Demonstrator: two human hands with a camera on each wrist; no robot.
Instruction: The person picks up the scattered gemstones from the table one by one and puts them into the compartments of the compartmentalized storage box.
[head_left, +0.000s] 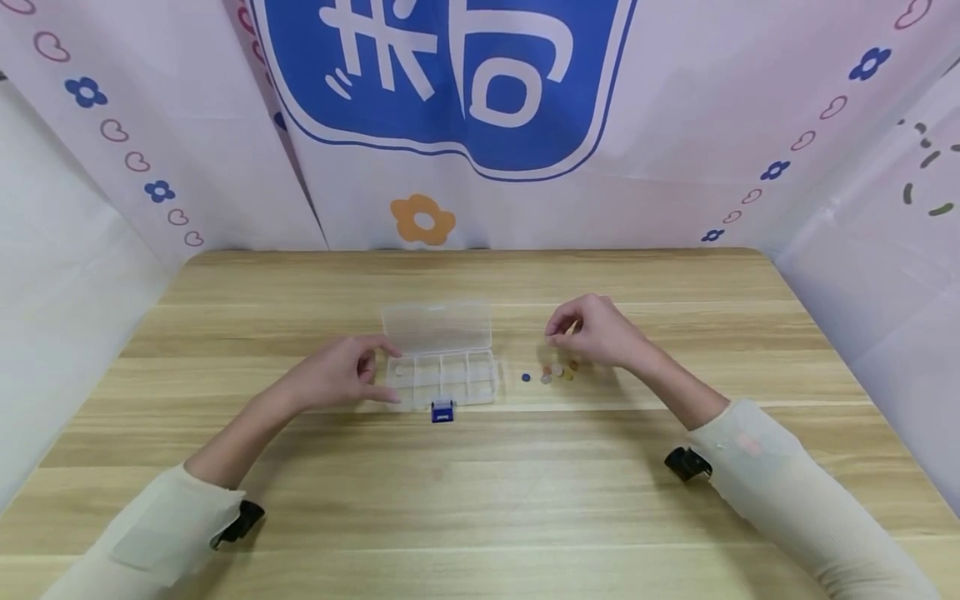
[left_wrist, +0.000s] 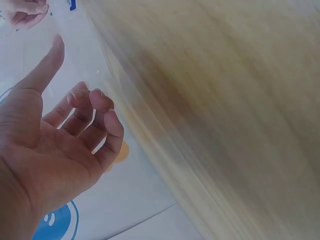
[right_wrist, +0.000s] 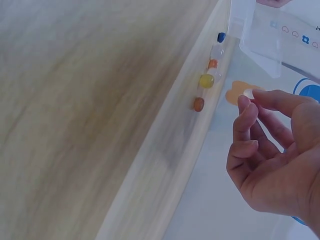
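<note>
A clear plastic box (head_left: 441, 380) divided into small compartments sits mid-table, its clear lid (head_left: 437, 327) raised at the back and a blue latch (head_left: 442, 412) at the front. My left hand (head_left: 341, 375) is at the box's left end, thumb and index finger spread across it; whether they press on it I cannot tell. In the left wrist view the other fingers (left_wrist: 102, 107) curl loosely. To the right of the box, my right hand (head_left: 596, 332) is raised over the table and pinches a small whitish bead (right_wrist: 248, 93) between thumb and index finger.
Several small beads lie between the box and my right hand: a blue bead (head_left: 526, 377), a yellow bead (right_wrist: 206, 81), an orange-brown bead (right_wrist: 198, 104) and clear ones. A printed cloth (head_left: 600, 200) hangs behind the wooden table (head_left: 480, 492).
</note>
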